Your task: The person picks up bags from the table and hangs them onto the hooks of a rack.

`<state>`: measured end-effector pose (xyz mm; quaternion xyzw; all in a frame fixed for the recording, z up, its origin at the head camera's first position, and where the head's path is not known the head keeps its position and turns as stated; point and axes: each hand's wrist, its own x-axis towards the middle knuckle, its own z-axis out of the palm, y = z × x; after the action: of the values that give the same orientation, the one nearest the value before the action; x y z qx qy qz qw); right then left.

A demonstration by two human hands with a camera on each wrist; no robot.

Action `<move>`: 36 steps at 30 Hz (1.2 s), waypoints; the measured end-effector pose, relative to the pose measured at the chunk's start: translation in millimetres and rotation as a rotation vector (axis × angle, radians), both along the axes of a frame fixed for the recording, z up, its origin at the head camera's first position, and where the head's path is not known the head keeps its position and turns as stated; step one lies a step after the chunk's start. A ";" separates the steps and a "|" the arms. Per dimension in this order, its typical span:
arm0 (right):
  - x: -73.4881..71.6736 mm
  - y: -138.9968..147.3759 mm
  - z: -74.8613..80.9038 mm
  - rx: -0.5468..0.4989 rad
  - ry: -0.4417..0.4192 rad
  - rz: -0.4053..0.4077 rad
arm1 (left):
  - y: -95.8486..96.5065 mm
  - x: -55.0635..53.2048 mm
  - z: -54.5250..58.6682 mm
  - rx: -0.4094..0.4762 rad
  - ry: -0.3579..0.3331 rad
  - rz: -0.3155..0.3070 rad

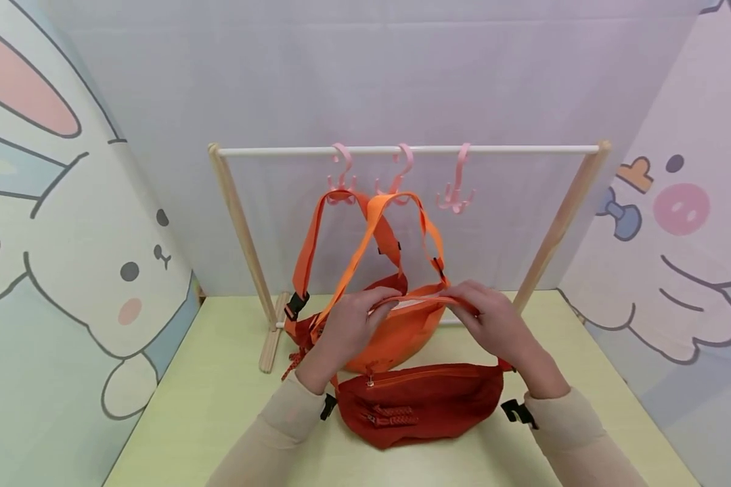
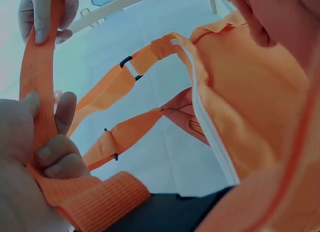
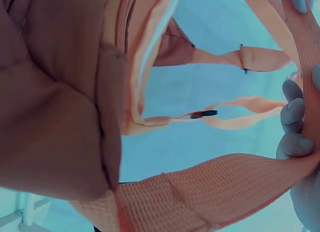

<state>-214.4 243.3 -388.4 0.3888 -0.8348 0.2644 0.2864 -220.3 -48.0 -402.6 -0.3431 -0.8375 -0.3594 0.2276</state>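
Note:
My left hand (image 1: 352,326) and right hand (image 1: 493,316) both grip the orange-red webbing strap (image 1: 426,298) of a dark red waist bag (image 1: 420,406). Between them, a short length of strap runs straight across. That bag is below my forearms, zipper facing me, with braided cord pulls on its front. In the left wrist view, fingers wrap the strap (image 2: 40,76); the right wrist view shows the strap (image 3: 195,192) running from bag to hand. Just behind my hands hangs a bright orange waist bag (image 1: 402,338), its white zipper edge visible.
A white rail (image 1: 512,149) on wooden posts carries pink hooks; the right-hand hook (image 1: 457,193) bears nothing. Another red-orange bag's strap (image 1: 307,250) loops over the left hook, the bag mostly hidden. Black buckles (image 1: 518,411) flank the front bag on the pale yellow table (image 1: 207,399).

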 end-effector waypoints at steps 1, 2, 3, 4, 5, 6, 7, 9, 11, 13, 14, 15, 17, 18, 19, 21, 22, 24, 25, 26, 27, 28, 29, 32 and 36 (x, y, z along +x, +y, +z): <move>0.6 -0.3 2.3 -0.011 0.004 0.004 | 1.1 -0.9 2.0 0.011 0.012 -0.002; 1.3 -0.6 4.7 -0.021 0.011 0.006 | 2.4 -1.8 4.2 0.021 0.025 -0.002; 1.9 -1.0 6.9 -0.029 0.021 0.003 | 3.7 -3.1 6.0 0.027 0.041 0.000; 2.5 -1.4 9.2 -0.039 0.028 0.001 | 5.0 -4.3 7.8 0.036 0.056 0.001; 3.2 -1.9 11.3 -0.049 0.041 -0.002 | 6.4 -5.4 9.9 0.045 0.071 0.001; 3.6 -2.4 13.3 -0.059 0.061 -0.007 | 7.8 -6.5 12.4 0.053 0.089 0.000; 4.0 -3.0 15.3 -0.068 0.076 -0.013 | 9.1 -7.4 14.8 0.057 0.109 0.004; 4.7 -3.7 18.8 -0.089 0.104 -0.026 | 11.8 -9.0 20.5 0.054 0.146 0.020; 5.0 -4.7 22.2 -0.108 0.128 -0.036 | 14.6 -10.1 26.9 0.049 0.178 0.039; 4.9 -5.5 25.9 -0.120 0.150 -0.054 | 17.7 -10.8 33.9 0.043 0.205 0.065; 4.7 -5.8 27.8 -0.127 0.161 -0.062 | 19.6 -11.2 37.6 0.044 0.215 0.077; 4.5 -6.2 29.9 -0.135 0.168 -0.070 | 21.5 -11.7 41.2 0.048 0.222 0.086; 4.3 -7.0 34.4 -0.148 0.184 -0.095 | 25.3 -13.0 47.9 0.055 0.230 0.106; 4.1 -7.5 36.7 -0.155 0.192 -0.110 | 27.5 -13.9 51.1 0.060 0.232 0.113; 3.9 -8.0 39.0 -0.164 0.196 -0.122 | 29.7 -14.9 54.3 0.066 0.233 0.120; 3.3 -8.9 43.6 -0.180 0.202 -0.152 | 34.0 -17.3 60.3 0.076 0.232 0.134; 2.9 -9.4 45.8 -0.188 0.207 -0.167 | 36.3 -18.3 63.3 0.081 0.231 0.140; 2.0 -10.2 49.6 -0.207 0.219 -0.191 | 40.7 -19.8 69.1 0.088 0.232 0.154; 1.4 -10.8 51.6 -0.217 0.226 -0.200 | 42.6 -20.4 72.2 0.087 0.231 0.166; 0.9 -11.4 53.8 -0.226 0.232 -0.209 | 44.4 -20.8 75.2 0.084 0.228 0.178; 0.3 -11.8 55.9 -0.228 0.240 -0.217 | 46.2 -21.2 78.1 0.080 0.225 0.188; -0.2 -12.2 58.1 -0.229 0.246 -0.227 | 47.7 -21.8 80.6 0.074 0.223 0.197; -0.7 -12.5 60.3 -0.227 0.251 -0.238 | 49.3 -22.2 83.2 0.068 0.219 0.205; -2.5 -13.5 67.4 -0.215 0.263 -0.275 | 53.7 -24.4 90.3 0.047 0.206 0.222; -6.2 -15.0 77.9 -0.208 0.269 -0.318 | 59.2 -28.9 96.9 0.014 0.192 0.238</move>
<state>-220.6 228.3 -310.5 0.2527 -0.8082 0.2464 0.4715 -249.2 11.2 -305.6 -0.2726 -0.8440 -0.3014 0.3500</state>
